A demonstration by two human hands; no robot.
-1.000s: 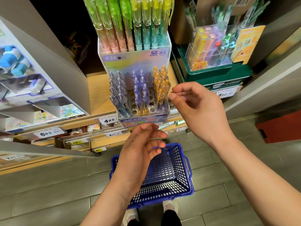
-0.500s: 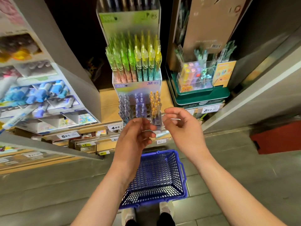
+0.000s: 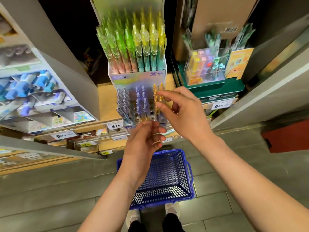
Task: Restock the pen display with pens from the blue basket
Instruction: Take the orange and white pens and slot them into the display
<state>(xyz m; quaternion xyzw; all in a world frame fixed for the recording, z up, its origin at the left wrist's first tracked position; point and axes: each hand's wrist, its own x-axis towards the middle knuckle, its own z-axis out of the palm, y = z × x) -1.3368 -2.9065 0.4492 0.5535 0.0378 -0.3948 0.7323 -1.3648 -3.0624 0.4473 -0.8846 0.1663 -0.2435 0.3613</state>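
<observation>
Left hand (image 3: 142,144): fingers curled just below the pen display (image 3: 138,77); blur hides whether they hold anything. Right hand (image 3: 184,114): thumb and forefinger apart at the orange pens (image 3: 154,88) in the display's right-hand rows; whether they pinch one cannot be told. Blue basket (image 3: 160,183): on the floor beneath both hands, just ahead of the shoes (image 3: 170,209).
</observation>
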